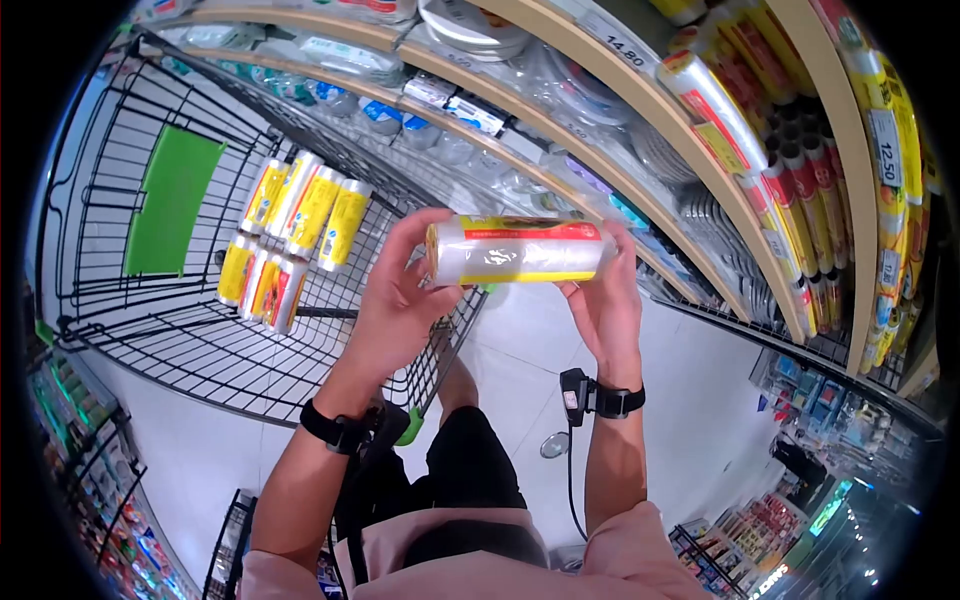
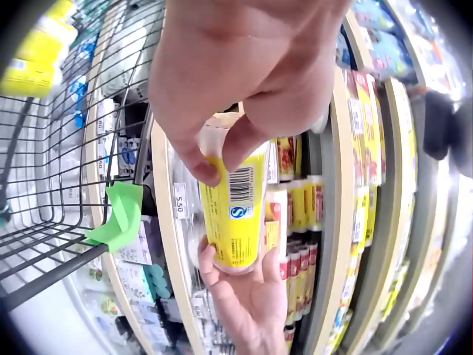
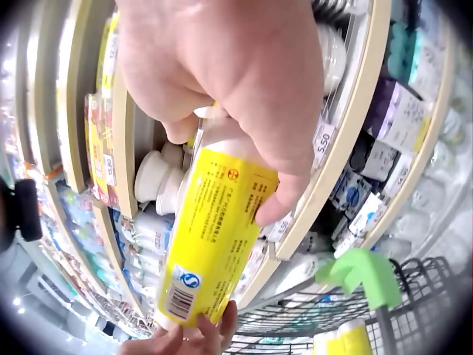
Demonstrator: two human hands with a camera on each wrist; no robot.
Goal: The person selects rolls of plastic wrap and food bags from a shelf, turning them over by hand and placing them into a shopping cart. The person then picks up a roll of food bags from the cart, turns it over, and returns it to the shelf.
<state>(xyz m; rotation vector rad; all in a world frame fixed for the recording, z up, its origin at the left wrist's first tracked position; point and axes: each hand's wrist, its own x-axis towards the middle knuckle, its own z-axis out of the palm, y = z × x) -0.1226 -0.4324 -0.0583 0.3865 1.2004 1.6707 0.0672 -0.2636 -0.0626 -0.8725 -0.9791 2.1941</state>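
Observation:
A roll of plastic bags point(image 1: 515, 250), clear-wrapped with a yellow and red label, lies crosswise between both hands in the head view. My left hand point(image 1: 385, 300) grips its left end with thumb and fingers. At the opposite end my right hand point(image 1: 610, 300) holds the roll, its thumb on the near side. The left wrist view shows the roll's yellow side point(image 2: 233, 211) with a barcode, the left thumb and a finger pinching the end. In the right wrist view, the right thumb presses the label point(image 3: 218, 222) while left fingertips point(image 3: 211, 333) support the far end.
A wire shopping cart point(image 1: 250, 400) with a green panel point(image 1: 175, 200) stands at the left, holding several similar rolls point(image 1: 320, 210). Shelves point(image 1: 560, 110) with price tags, plates and more rolls point(image 1: 715, 110) run along the front and right. Pale floor tiles point(image 1: 510, 350) lie below.

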